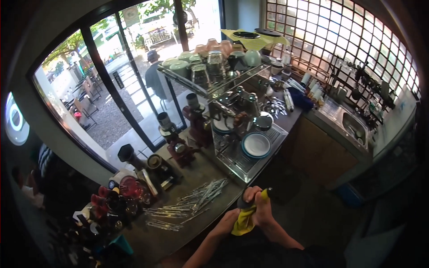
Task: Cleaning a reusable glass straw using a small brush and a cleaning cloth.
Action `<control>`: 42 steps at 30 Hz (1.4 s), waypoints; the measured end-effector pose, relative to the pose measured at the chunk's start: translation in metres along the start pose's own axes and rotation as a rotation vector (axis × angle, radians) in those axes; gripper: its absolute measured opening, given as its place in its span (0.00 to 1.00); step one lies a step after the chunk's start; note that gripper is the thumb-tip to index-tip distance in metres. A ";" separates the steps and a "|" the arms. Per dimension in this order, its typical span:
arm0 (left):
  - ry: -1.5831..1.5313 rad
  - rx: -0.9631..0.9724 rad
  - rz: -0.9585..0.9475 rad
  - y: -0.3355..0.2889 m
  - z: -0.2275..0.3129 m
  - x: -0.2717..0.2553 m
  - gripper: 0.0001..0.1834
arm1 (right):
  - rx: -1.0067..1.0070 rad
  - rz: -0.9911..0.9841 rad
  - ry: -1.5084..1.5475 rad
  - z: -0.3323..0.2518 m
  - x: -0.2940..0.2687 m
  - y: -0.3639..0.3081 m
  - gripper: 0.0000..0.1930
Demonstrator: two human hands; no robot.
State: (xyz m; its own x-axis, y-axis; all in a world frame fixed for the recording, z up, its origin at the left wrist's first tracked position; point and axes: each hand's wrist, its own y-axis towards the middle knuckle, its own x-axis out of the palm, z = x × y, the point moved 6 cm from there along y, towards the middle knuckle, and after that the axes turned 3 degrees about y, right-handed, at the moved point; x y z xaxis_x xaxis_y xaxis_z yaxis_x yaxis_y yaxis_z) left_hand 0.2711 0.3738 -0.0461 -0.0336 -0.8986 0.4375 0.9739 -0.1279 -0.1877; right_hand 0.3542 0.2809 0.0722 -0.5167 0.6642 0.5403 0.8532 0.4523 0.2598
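Note:
Both my hands are together in front of my body, close to the counter's near edge. My left hand [229,222] is closed on a yellow cloth [244,223]. My right hand [262,213] has its fingers wrapped round a dark, rounded object [245,200] bundled with the cloth. A yellow end with a black tip sticks out above that hand; the object's exact kind is hidden. On the dark counter to the left lie many thin metal spoons or stirrers [196,198] in loose bundles.
An espresso machine [234,166] stands ahead, with white plates [257,145] on its drip tray and cups and glasses [215,62] on top. Coffee grinders [178,149] line the counter. At right is a sink [355,126]. Beyond the glass doors, a person [155,80] is outside.

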 end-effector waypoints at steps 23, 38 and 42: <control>0.394 0.025 -0.283 0.239 -0.071 0.316 0.30 | -0.112 0.384 -0.381 -0.266 -0.314 -0.048 0.18; 0.660 0.091 -0.544 0.332 -0.086 0.435 0.14 | -0.350 0.631 -0.240 -0.340 -0.455 -0.068 0.14; 0.405 0.027 -0.562 0.366 -0.096 0.439 0.14 | -0.217 0.670 -0.366 -0.330 -0.475 -0.056 0.14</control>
State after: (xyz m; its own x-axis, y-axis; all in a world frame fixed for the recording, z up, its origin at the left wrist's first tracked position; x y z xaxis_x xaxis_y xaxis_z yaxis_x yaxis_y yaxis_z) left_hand 0.5916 -0.1076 -0.0072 -0.6109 -0.7856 0.0985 0.7892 -0.6142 -0.0043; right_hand 0.5752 -0.2560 0.0649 0.1527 0.9244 0.3496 0.9663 -0.2139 0.1435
